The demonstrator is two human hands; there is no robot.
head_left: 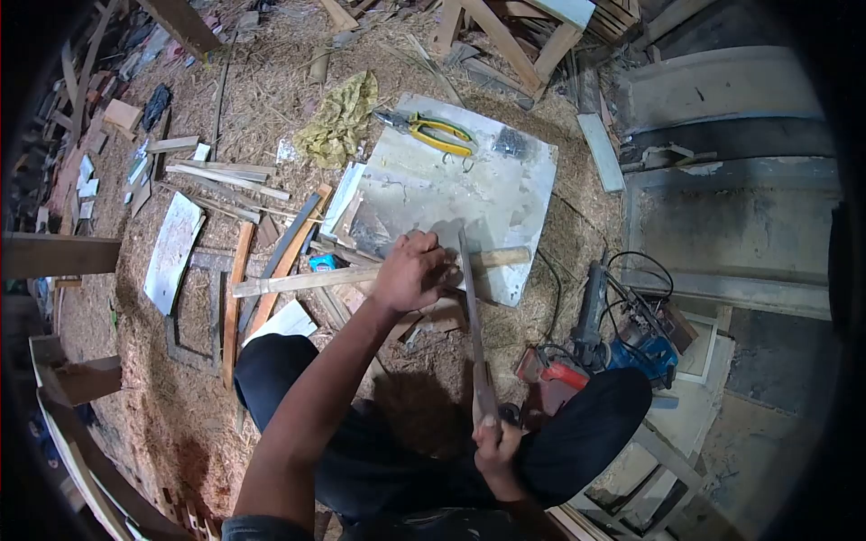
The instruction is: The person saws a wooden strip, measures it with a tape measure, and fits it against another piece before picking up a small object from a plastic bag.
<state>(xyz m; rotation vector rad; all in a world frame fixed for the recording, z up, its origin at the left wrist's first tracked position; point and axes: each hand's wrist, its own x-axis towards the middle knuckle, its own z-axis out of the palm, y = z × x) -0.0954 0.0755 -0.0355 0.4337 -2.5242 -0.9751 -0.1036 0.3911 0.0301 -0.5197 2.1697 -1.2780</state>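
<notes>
My left hand (417,275) is closed around a pale wooden strip (311,279), holding it down over the near part of a stained, light-coloured board (424,185). The strip runs from left to right, its end sticking out beyond my fingers. My right hand (496,446), low between my knees, grips the near end of a handsaw (472,311), seen almost edge-on. Its narrow blade points away from me and crosses the strip just right of my left hand. Pliers (437,133) with yellow and green handles lie at the board's far side.
A crumpled yellowish cloth (338,122) lies beyond the board on shavings. Several wood offcuts (239,180) are scattered left, near a small blue packet (322,262). By my right knee sits a blue power tool (640,356) with black cables. Large panels (731,216) stand at right.
</notes>
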